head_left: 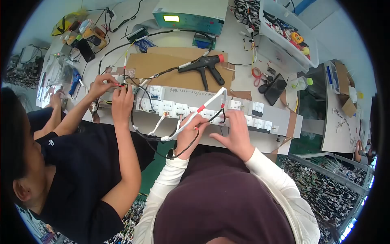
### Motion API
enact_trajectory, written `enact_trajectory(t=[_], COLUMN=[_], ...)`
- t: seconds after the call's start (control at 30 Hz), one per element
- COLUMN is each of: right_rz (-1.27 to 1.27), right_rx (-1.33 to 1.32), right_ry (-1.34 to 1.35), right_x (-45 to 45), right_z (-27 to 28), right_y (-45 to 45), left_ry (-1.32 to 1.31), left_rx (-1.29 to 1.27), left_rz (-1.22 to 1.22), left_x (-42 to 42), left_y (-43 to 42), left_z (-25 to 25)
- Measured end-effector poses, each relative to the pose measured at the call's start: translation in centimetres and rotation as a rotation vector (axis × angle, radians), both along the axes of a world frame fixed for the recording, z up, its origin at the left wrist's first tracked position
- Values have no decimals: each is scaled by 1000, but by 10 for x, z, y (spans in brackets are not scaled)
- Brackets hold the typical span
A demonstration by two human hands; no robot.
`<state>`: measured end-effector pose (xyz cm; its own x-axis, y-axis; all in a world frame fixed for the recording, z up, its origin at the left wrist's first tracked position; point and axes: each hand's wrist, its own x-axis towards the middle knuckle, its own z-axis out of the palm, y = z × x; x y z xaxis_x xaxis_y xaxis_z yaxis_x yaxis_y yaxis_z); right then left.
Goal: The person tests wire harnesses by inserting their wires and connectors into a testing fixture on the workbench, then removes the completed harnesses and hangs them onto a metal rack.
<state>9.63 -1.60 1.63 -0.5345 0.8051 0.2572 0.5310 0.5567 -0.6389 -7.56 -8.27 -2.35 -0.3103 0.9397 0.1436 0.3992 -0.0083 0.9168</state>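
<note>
My left hand [190,134] is closed round a wire harness [207,105] with white sleeving, red bands and black wires, just in front of a long test board [178,109] with a row of white connector blocks. White branches of the harness run left to plugs in the blocks. My right hand [236,132] rests at the board's front edge, thumb stretched away from the fingers. Its fingertips are at a white block, beside the end of a black wire [222,118]; whether they touch the wire I cannot tell.
Close on my left, a co-worker's hands [115,88] hold thin wires. Behind the board lie cardboard [162,67], a black cable-tie gun [205,69] and a green tester [191,15]. A phone [275,89], a bottle [300,83] and a plastic bin [284,38] stand right.
</note>
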Motion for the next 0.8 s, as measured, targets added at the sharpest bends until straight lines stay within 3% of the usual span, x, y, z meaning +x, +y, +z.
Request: enact_trajectory(t=[0.27,0.33,0.37,0.43,0.57,0.63,0.77,0.8], right_rz=[325,378,376,361,344,317,279,280], right_rx=[-101,142,140,263,193,114,16,16], right_ry=[161,31,28,53,-48,-111,-195,-198], right_x=[-16,-13,-13,-15,-17,-20,-24,-25], right_z=[-32,-34,-35,-39,-36,-26,-24,-24], right_y=[36,36,34,30,29,28,33,36], left_ry=[-60,23,20,-239,157,149,-92,-356], left_rx=[2,49,47,-62,2,-35,-206,-211], left_rz=[34,128,126,289,256,283,255,217], left_x=[4,14,18,25,18,22,25,27], left_y=[-8,-10,-10,-11,-12,-13,-24,-31], left_z=[-7,-16,-15,-9,-26,-22,-16,-19])
